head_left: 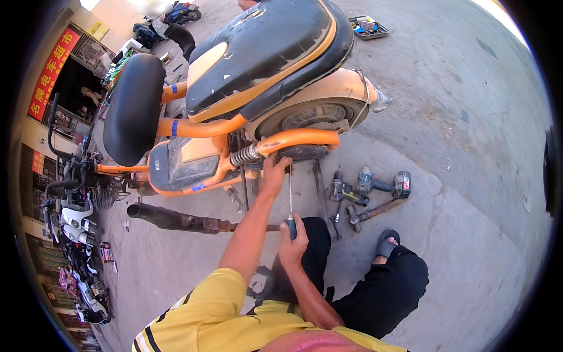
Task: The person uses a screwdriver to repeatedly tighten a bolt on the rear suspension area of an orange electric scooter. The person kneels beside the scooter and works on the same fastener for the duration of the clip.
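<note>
An orange electric scooter (pixel 196 155) with a worn black seat (pixel 275 47) stands in front of me. My right hand (pixel 293 246) is wrapped round the dark handle of a screwdriver (pixel 290 196). Its thin shaft points up at the scooter's underside, below the orange side tube (pixel 299 138). Close to the shaft's far end is my left hand (pixel 274 175), its fingers bent against the frame beside the coil spring shock absorber (pixel 245 155). The left fingertips and the screwdriver's tip are partly hidden, so what the left fingers hold is unclear.
On the concrete to the right lie a cordless drill (pixel 339 186), a cordless impact wrench (pixel 375 183), a hammer (pixel 375 211) and a ratchet (pixel 336 216). A long dark tube (pixel 170 217) extends left of my arms. Beyond are a tool tray (pixel 368 28) and parked scooters (pixel 79 220).
</note>
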{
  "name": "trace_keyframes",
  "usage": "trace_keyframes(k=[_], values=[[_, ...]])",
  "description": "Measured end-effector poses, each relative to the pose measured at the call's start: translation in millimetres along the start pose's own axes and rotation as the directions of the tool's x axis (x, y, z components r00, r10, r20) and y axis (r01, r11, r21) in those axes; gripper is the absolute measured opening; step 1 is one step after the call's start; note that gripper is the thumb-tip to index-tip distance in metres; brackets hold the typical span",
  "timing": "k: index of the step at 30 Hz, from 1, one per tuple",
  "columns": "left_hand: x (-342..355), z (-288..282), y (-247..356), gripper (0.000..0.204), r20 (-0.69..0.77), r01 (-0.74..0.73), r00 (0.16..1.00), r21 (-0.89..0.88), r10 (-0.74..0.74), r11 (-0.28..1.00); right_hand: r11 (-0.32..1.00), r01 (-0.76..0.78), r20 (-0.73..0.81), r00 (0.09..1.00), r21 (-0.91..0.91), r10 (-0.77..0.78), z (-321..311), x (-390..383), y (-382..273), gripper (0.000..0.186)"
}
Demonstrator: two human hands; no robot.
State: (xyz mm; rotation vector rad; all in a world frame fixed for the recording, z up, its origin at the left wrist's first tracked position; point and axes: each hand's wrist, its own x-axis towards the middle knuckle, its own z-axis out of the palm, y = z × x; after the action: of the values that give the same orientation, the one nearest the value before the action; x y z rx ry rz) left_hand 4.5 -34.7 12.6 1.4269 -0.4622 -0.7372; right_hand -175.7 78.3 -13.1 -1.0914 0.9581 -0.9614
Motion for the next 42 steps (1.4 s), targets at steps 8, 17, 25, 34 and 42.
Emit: trace_keyframes(k=[8, 17, 25, 34, 42], values=[[-1, 4, 3, 0.032, 0.017, -0.017, 1.0, -0.002, 0.017, 1.0, 0.518, -0.594, 0.356, 0.796, 0.616, 0.49, -17, 11, -11, 0.043], [-6, 10, -2, 0.029, -0.005, -0.044, 0.999, 0.122, 0.045, 0.992, 0.951, 0.088, 0.009, 0.996, -0.295, -0.089, -24, 11, -19, 0.035], [-1, 8, -10, 0.029, -0.048, -0.024, 0.999, 0.042, 0.026, 0.999, 0.973, 0.054, 0.019, 0.999, -0.226, -0.051, -29, 15, -8, 0.035], [6, -10, -12, 0.04, -0.061, -0.068, 0.994, 0.303, 0.091, 0.95, 0.924, 0.149, 0.157, 0.983, -0.351, -0.099, -31, 22, -23, 0.036], [-5, 10, 8, 0.038, -0.084, -0.024, 0.995, 0.33, 0.055, 0.944, 0.942, -0.336, 0.323, 0.89, -0.012, 0.322, -36, 35, -4, 0.045]])
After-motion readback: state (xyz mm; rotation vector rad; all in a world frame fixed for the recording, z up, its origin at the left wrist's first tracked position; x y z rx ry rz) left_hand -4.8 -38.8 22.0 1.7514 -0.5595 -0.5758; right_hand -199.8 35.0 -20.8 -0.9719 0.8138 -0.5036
